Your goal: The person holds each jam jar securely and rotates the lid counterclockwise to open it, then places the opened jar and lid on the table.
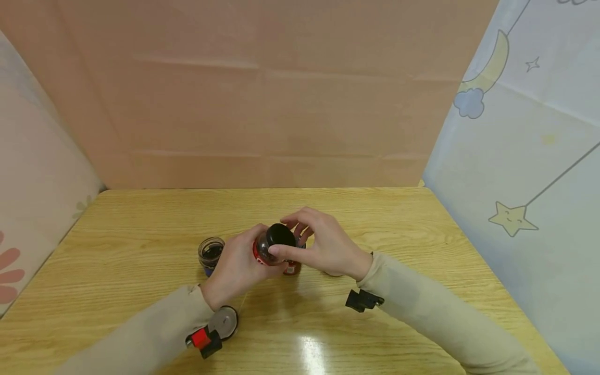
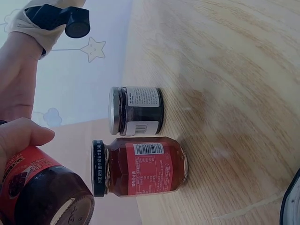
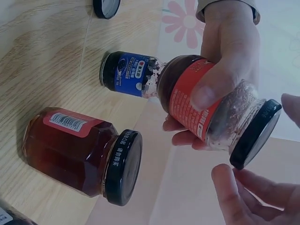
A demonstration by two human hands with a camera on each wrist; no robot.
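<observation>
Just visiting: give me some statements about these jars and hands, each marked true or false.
1. The left hand holds a red-labelled glass jar topped with a round black lid. True.
2. The clear glass jar with the blue label is open on top. True.
3. A loose, round, grey-faced lid lies on the wooden table. True.
4. Both hands lie flat there. False: the right hand is raised at the black lid.
5. No other red-labelled jar is present. False: a second red-labelled glass jar stands upright.
</observation>
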